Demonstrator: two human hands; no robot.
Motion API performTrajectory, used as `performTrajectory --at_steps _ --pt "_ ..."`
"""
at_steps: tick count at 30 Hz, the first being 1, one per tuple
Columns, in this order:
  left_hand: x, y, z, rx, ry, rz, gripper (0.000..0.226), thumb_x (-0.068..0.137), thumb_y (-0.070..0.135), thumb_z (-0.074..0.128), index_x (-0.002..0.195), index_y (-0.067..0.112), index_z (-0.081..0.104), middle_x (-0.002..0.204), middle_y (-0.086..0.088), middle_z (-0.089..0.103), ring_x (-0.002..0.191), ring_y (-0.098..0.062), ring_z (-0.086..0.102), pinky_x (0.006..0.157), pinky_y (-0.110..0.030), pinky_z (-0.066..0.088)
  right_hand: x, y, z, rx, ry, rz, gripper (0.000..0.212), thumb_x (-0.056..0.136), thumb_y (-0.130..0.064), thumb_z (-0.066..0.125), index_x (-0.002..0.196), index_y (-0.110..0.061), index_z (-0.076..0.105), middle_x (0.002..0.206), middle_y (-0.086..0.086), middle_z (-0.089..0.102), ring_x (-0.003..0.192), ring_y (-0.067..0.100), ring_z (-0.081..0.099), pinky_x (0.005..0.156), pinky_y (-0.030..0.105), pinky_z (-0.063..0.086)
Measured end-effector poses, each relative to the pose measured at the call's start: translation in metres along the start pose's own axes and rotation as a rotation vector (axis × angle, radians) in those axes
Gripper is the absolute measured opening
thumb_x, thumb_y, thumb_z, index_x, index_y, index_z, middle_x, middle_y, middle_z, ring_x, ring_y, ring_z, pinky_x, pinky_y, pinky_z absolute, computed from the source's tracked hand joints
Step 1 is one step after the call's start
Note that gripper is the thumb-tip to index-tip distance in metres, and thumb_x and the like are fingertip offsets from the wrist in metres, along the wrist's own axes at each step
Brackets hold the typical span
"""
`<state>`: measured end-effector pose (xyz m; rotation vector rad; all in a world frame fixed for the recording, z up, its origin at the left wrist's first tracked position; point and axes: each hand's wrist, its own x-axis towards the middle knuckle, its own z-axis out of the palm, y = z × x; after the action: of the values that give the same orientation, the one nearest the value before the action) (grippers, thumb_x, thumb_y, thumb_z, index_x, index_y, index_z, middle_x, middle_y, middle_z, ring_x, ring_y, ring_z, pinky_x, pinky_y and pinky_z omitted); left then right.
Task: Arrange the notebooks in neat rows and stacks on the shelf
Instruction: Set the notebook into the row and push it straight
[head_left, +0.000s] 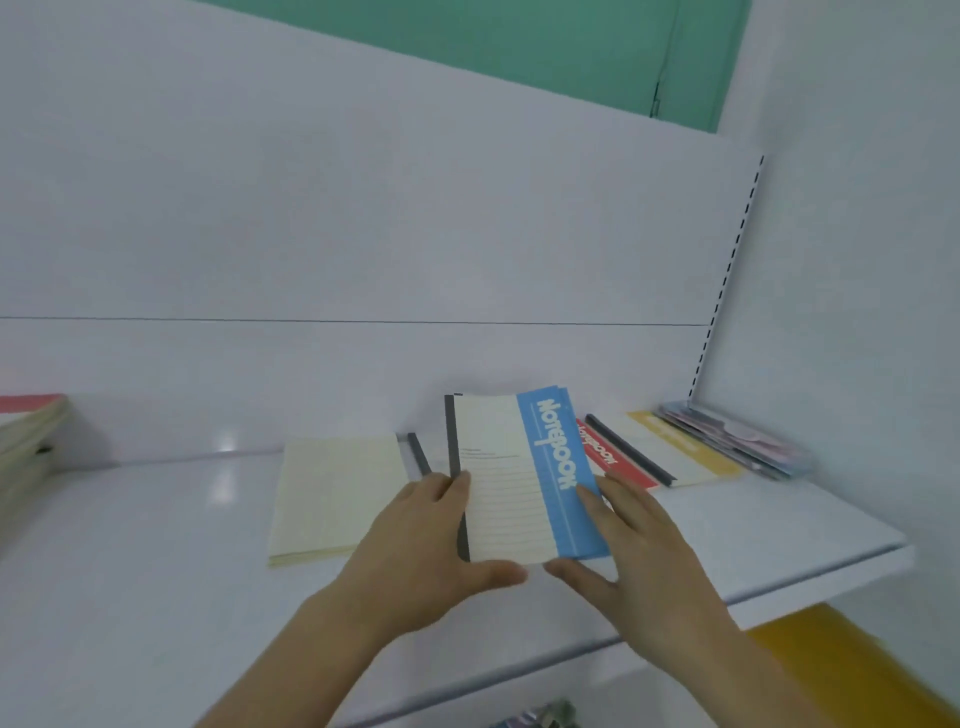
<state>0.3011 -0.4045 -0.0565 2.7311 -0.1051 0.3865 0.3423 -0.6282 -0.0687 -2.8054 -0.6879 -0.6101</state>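
Holding blue notebook (524, 478) upright, long axis vertical, both hands

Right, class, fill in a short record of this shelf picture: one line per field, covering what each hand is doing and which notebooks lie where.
left hand: holds the dark spine edge of the blue notebook
right hand: straight fingers press its blue edge
cream notebook: flat, left of the blue one
red notebook: right, partly under the blue one
yellow notebook: right of red
shelf: white
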Motion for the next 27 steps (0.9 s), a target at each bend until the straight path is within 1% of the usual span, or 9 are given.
performTrajectory --at_steps 3,6,7,12,14,18,21,23,27 --pt "0.024 -0.016 0.003 0.158 -0.039 -0.005 0.081 0.08 0.075 0.057 0.14 0.023 0.044 0.131 0.005 0.054 0.12 -0.015 0.048 0.1 -0.029 0.042 0.034 0.01 0.009 -0.026 -0.035 -0.083 0.095 0.078 -0.084 0.021 0.137 -0.016 0.051 0.143 0.003 0.047 0.137 0.022 0.036 0.112 0.035 0.026" --pt "0.04 -0.026 0.009 0.212 -0.07 -0.022 0.073 0.08 0.077 0.053 0.129 0.022 0.053 0.121 0.005 0.059 0.113 -0.016 0.053 0.096 -0.031 0.044 0.056 0.02 0.025 0.03 -0.156 -0.133 0.107 0.066 -0.088 0.006 0.15 -0.025 0.026 0.156 -0.009 0.019 0.146 0.013 0.005 0.118 0.026 0.002" --pt "0.044 -0.028 0.012 0.231 -0.081 -0.026 0.072 0.08 0.078 0.052 0.125 0.022 0.055 0.117 0.005 0.06 0.111 -0.017 0.054 0.094 -0.031 0.045 0.062 0.025 0.031 0.04 -0.176 -0.152 0.107 0.067 -0.089 0.006 0.15 -0.024 0.026 0.156 -0.009 0.02 0.146 0.013 0.005 0.118 0.026 0.002" --pt "0.058 -0.035 0.02 0.405 -0.142 -0.053 0.056 0.082 0.079 0.047 0.099 0.026 0.05 0.105 0.003 0.06 0.104 -0.019 0.051 0.083 -0.032 0.039 0.092 0.047 0.064 0.036 -0.22 -0.294 0.09 0.083 -0.083 0.023 0.128 -0.013 0.059 0.129 0.001 0.059 0.131 0.026 0.043 0.106 0.043 0.041" --pt "0.062 -0.034 0.023 0.453 -0.173 -0.085 0.055 0.083 0.08 0.043 0.094 0.027 0.045 0.102 0.004 0.059 0.104 -0.019 0.051 0.082 -0.033 0.036 0.104 0.049 0.07 0.045 -0.24 -0.332 0.096 0.08 -0.086 0.016 0.131 -0.015 0.055 0.131 0.0 0.057 0.134 0.024 0.038 0.11 0.041 0.037" --pt "0.067 -0.031 0.031 0.526 -0.178 -0.128 0.062 0.085 0.08 0.038 0.103 0.025 0.057 0.104 0.006 0.06 0.109 -0.019 0.052 0.094 -0.035 0.038 0.116 0.06 0.075 0.053 -0.248 -0.417 0.107 0.073 -0.088 0.002 0.14 -0.017 0.047 0.136 -0.002 0.052 0.139 0.022 0.028 0.116 0.037 0.025" --pt "0.067 -0.033 0.034 0.523 -0.2 -0.163 0.066 0.084 0.08 0.037 0.115 0.026 0.058 0.109 0.008 0.061 0.115 -0.017 0.049 0.104 -0.037 0.032 0.12 0.065 0.078 0.043 -0.228 -0.482 0.097 0.079 -0.085 0.01 0.14 -0.018 0.046 0.134 -0.004 0.053 0.138 0.021 0.027 0.115 0.036 0.024" --pt "0.07 -0.033 0.033 0.507 -0.227 -0.183 0.065 0.084 0.079 0.041 0.116 0.026 0.059 0.106 0.007 0.06 0.111 -0.016 0.05 0.099 -0.035 0.032 0.123 0.068 0.079 0.07 -0.229 -0.508 0.093 0.08 -0.084 0.017 0.14 -0.02 0.047 0.132 -0.004 0.054 0.137 0.02 0.027 0.115 0.035 0.024" --pt "0.079 -0.036 0.031 0.487 -0.241 -0.197 0.058 0.084 0.076 0.048 0.1 0.021 0.06 0.09 0.002 0.058 0.091 -0.021 0.055 0.081 -0.032 0.04 0.133 0.07 0.079 0.095 -0.255 -0.533 0.092 0.077 -0.086 0.019 0.138 -0.024 0.048 0.128 -0.008 0.054 0.132 0.014 0.029 0.113 0.028 0.024"
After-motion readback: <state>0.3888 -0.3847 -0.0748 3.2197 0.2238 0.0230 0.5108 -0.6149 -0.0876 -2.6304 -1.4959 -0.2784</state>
